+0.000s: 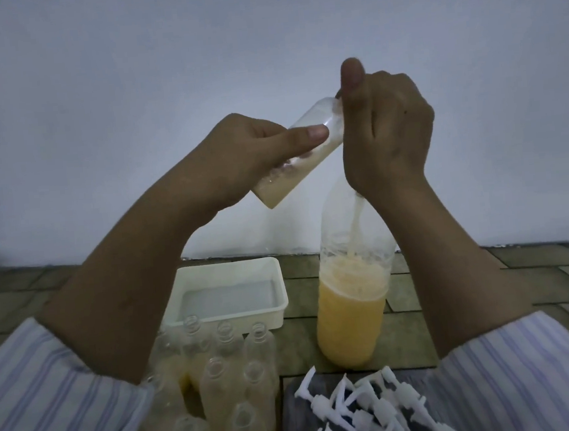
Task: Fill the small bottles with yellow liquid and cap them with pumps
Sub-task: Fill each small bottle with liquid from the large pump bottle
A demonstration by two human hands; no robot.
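Tilting small bottle [300, 152], clear plastic, partly filled pale yellow: left hand [254, 156] pinches its body, long axis slanting up-right, mouth touching right hand [385, 131]. Right hand curled around top of tall yellow-liquid bottle [352, 298]. Empty bottles [222, 385], white pumps [362, 411] near, below.

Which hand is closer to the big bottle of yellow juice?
Right. The right hand sits at the top of the big bottle; the left hand holds a small bottle off to its side.
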